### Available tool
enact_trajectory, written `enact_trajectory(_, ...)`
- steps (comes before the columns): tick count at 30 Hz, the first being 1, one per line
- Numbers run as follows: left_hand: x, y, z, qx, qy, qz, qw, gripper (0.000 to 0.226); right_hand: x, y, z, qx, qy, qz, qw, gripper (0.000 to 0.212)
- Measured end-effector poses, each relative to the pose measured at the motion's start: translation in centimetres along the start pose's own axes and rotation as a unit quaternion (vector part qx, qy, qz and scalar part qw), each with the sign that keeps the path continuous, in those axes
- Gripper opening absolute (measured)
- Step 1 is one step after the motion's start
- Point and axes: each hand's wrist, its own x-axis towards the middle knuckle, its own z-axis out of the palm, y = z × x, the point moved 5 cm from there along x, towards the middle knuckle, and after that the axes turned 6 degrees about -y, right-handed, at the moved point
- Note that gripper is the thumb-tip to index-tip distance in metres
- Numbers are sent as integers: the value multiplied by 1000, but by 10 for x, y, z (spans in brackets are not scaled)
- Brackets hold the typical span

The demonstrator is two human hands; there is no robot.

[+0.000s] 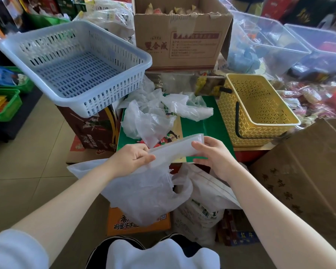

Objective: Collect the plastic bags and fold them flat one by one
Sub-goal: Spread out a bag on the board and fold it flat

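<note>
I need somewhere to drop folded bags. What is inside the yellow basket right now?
Nothing shows inside the yellow basket: only its perforated floor and walls, black handle folded down. The near wall hides the nearest strip of floor.

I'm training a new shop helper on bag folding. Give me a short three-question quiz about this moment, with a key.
1. True or false: both hands, the left hand and the right hand, hold the folded bag.
2. Which is nearer the right hand: A) the yellow basket or B) the pale blue basket?
3. Fill in: the loose plastic bags waiting to be folded lie on a ____ board.

Key: 1 true; 2 A; 3 green
</note>
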Motion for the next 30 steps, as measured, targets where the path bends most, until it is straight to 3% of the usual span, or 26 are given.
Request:
enact_trajectory(5,2,5,1,4,19,3,1000,19,-4,-8,-6,142,87,-62,984,5)
enact_trajectory(9,3,3,-2,-29,59,-43,997,36,-5,-11,-13,183,92,-59,977,12)
enact_trajectory(13,5,8,-2,-19,60,-36,997,5,-7,-9,-20,244,115,-82,959,14)
enact_trajectory(19,11,16,3,12,66,3,998,27,-2,-12,-35,187,237,-58,952,10)
enact_trajectory(21,12,17,4,38,64,11,997,27,1,-11,-36,188,238,-44,952,7)
enact_trajectory(22,12,16,5,45,62,13,997,27,2,-12,-35,164,232,-42,958,10)
enact_trajectory(24,11,13,4,48,57,11,997,31,0,-17,-36,-67,254,-64,963,40)
enact_trajectory(26,11,15,3,53,51,24,997,38,-4,-29,-22,-350,244,-185,885,56)
enact_trajectory(27,12,18,2,60,47,37,996,41,-6,-34,-7,-432,191,-255,844,52)
enact_trajectory(28,12,22,2,68,43,50,995,41,-6,-34,7,-481,121,-296,817,46)
enact_trajectory(30,14,33,2,77,37,77,993,29,-5,-31,28,-534,3,-295,793,40)
